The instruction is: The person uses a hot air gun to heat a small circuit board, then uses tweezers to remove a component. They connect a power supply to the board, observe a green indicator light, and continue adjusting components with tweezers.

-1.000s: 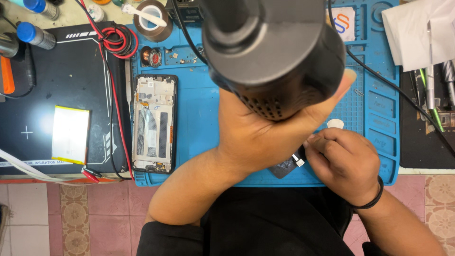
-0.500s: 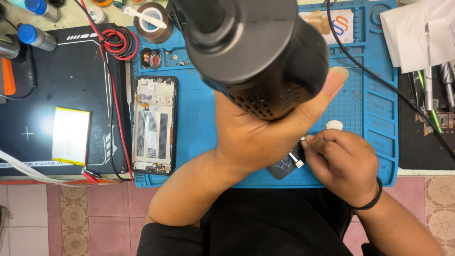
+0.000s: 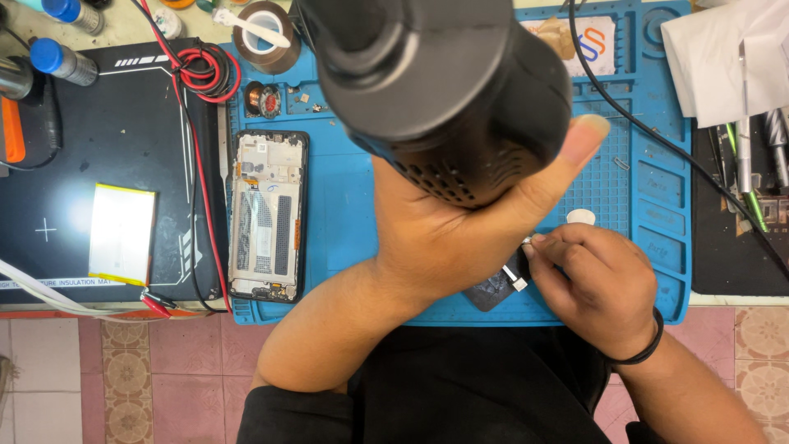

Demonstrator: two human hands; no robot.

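My left hand [image 3: 448,238] grips a big black heat gun [image 3: 436,90], its vented body close to the camera and pointing down at the blue work mat [image 3: 345,214]. My right hand [image 3: 592,284] pinches thin metal tweezers [image 3: 526,241] over a small dark circuit board [image 3: 493,289] lying at the mat's near edge, partly hidden under my left wrist. An opened phone frame [image 3: 267,215] lies on the mat's left side, apart from both hands.
A silver battery [image 3: 122,234] rests on a black pad [image 3: 107,148] at left, with red and black wires [image 3: 197,74]. A tape roll [image 3: 265,37] and small bottles [image 3: 62,57] stand at the back. White paper [image 3: 723,57] and tools [image 3: 748,140] lie at right.
The heat gun has shifted left and closer to the camera in my left hand. My right hand stays at the small board with the tweezers.
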